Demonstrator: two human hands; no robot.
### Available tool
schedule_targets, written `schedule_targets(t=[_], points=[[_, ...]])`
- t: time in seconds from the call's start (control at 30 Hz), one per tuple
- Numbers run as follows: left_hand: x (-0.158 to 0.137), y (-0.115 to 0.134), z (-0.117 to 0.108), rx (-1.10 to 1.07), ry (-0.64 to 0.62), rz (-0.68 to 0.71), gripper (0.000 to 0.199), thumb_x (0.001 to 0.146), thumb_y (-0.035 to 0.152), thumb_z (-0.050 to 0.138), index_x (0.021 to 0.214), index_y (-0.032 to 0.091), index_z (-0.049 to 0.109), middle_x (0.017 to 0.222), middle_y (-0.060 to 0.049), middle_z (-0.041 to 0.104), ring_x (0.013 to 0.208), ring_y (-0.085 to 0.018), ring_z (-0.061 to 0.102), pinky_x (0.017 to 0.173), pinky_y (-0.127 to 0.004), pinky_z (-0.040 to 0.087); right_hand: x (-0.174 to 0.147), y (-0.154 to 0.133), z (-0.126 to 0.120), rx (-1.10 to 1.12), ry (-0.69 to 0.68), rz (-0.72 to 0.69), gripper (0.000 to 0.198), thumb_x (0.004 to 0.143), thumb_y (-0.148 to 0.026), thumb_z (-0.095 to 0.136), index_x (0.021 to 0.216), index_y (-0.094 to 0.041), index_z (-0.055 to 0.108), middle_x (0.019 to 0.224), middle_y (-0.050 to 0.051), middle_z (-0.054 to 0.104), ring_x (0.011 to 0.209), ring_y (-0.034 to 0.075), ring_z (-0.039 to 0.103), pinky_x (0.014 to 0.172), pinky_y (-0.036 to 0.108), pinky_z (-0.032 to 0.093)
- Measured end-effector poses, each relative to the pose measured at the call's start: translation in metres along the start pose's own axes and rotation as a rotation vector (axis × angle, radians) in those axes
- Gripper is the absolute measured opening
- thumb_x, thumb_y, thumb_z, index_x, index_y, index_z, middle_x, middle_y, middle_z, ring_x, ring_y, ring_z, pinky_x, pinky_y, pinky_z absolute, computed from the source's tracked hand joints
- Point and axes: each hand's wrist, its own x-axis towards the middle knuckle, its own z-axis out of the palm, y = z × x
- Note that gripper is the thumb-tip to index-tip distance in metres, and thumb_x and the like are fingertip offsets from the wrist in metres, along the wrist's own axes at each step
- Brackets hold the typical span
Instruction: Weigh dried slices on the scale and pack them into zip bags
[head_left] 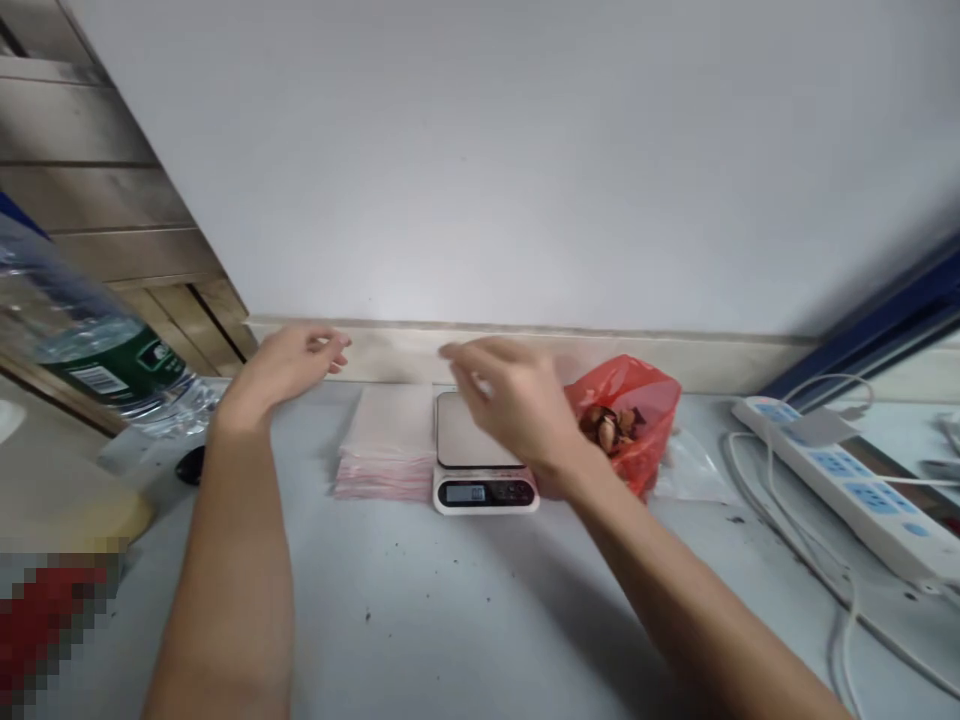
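Note:
My left hand [296, 362] is raised behind the left part of the table, thumb and fingers apart with nothing visible between them. Over the small kitchen scale [486, 505] hovers my right hand [514, 395], its fingers loosely bent and slightly blurred; I see nothing held in them. It covers part of the scale's plate, and the display appears to read zero. Left of the scale lies a stack of clear plastic bags [391, 430] with pinkish edges. To the right, an open red plastic bag [651, 410] holds brown dried pieces [609, 428].
A water bottle [124, 350] with a green label leans in at the left, near a small black object [191, 466]. Behind the red bag lies a clear plastic bag [694, 468]. A white power strip [855, 490] with cables occupies the right. A white wall [480, 180] rises behind.

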Motion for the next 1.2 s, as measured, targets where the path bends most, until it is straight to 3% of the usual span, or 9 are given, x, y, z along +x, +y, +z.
schedule_targets(t=[0.13,0.23,0.33,0.47,0.6,0.7,0.87,1.03,1.2], points=[[0.0,-0.015,-0.011,0.076,-0.04,0.046,0.026,0.082,0.045,0.058,0.084,0.024,0.073,0.089,-0.011,0.082,0.091,-0.032,0.076,0.089,-0.042,0.058,0.003,-0.035,0.04,-0.289,-0.442,-0.224,0.039,0.096,0.002,0.044,0.113,-0.015,0.074,0.107,0.016,0.078,0.105,0.026,0.07,0.068,0.032,0.051],[-0.004,-0.003,0.0,0.137,-0.257,0.131,0.032,0.084,0.04,0.06,0.102,0.023,0.079,0.115,-0.007,0.081,0.111,-0.027,0.073,0.102,-0.035,0.053,-0.002,-0.041,0.061,-0.298,-0.637,-0.274,0.03,0.098,-0.003,0.051,0.111,-0.015,0.075,0.103,0.014,0.078,0.102,0.026,0.071,0.067,0.03,0.05],[-0.006,0.009,0.027,0.357,-0.622,0.192,0.045,0.092,0.031,0.055,0.132,0.023,0.071,0.142,-0.005,0.069,0.129,-0.024,0.065,0.11,-0.031,0.047,-0.01,-0.035,0.072,-0.264,-0.69,-0.252,0.024,0.1,-0.01,0.054,0.107,-0.014,0.077,0.107,0.014,0.078,0.101,0.027,0.072,0.068,0.032,0.051],[-0.005,0.009,0.062,0.476,-0.663,0.126,0.06,0.087,0.026,0.062,0.147,0.027,0.061,0.156,-0.01,0.057,0.14,-0.03,0.057,0.115,-0.039,0.045,-0.016,-0.03,0.078,-0.23,-0.672,-0.256,0.024,0.099,-0.01,0.055,0.106,-0.015,0.078,0.108,0.015,0.078,0.102,0.027,0.072,0.072,0.032,0.053],[-0.006,0.01,0.077,0.569,-0.644,0.074,0.071,0.085,0.028,0.067,0.154,0.027,0.053,0.167,-0.017,0.039,0.153,-0.043,0.036,0.119,-0.055,0.038,-0.019,-0.026,0.073,-0.134,-0.675,-0.261,0.022,0.097,-0.011,0.059,0.109,-0.015,0.077,0.11,0.013,0.078,0.097,0.025,0.073,0.072,0.032,0.054],[-0.009,0.019,0.075,0.596,-0.656,0.07,0.075,0.082,0.027,0.07,0.156,0.026,0.051,0.166,-0.019,0.039,0.151,-0.046,0.038,0.117,-0.058,0.041,-0.021,-0.016,0.053,0.12,-0.679,-0.275,0.023,0.094,-0.008,0.061,0.108,-0.015,0.077,0.109,0.01,0.079,0.093,0.021,0.073,0.076,0.031,0.054],[-0.017,0.046,0.063,0.567,-0.635,0.184,0.064,0.093,0.027,0.061,0.156,0.022,0.049,0.16,-0.016,0.05,0.146,-0.031,0.051,0.118,-0.041,0.042,-0.028,0.016,-0.021,0.277,-0.472,-0.093,0.03,0.098,-0.021,0.058,0.12,-0.02,0.077,0.117,0.01,0.08,0.1,0.022,0.075,0.086,0.034,0.056],[-0.027,0.082,0.073,0.305,-0.519,0.513,0.048,0.099,0.03,0.055,0.146,0.022,0.06,0.151,-0.008,0.062,0.139,-0.027,0.056,0.117,-0.04,0.044,-0.042,0.074,-0.106,0.105,-0.355,0.264,0.031,0.09,-0.044,0.061,0.1,-0.022,0.08,0.095,0.006,0.082,0.082,0.023,0.076,0.075,0.035,0.058],[-0.042,0.119,0.116,0.072,-0.443,0.848,0.033,0.1,0.023,0.05,0.126,0.021,0.071,0.131,-0.006,0.072,0.127,-0.024,0.062,0.113,-0.04,0.047,-0.074,0.143,-0.15,-0.133,-0.222,0.796,0.015,0.082,-0.028,0.065,0.089,-0.022,0.077,0.081,0.008,0.08,0.071,0.024,0.073,0.068,0.036,0.058]])
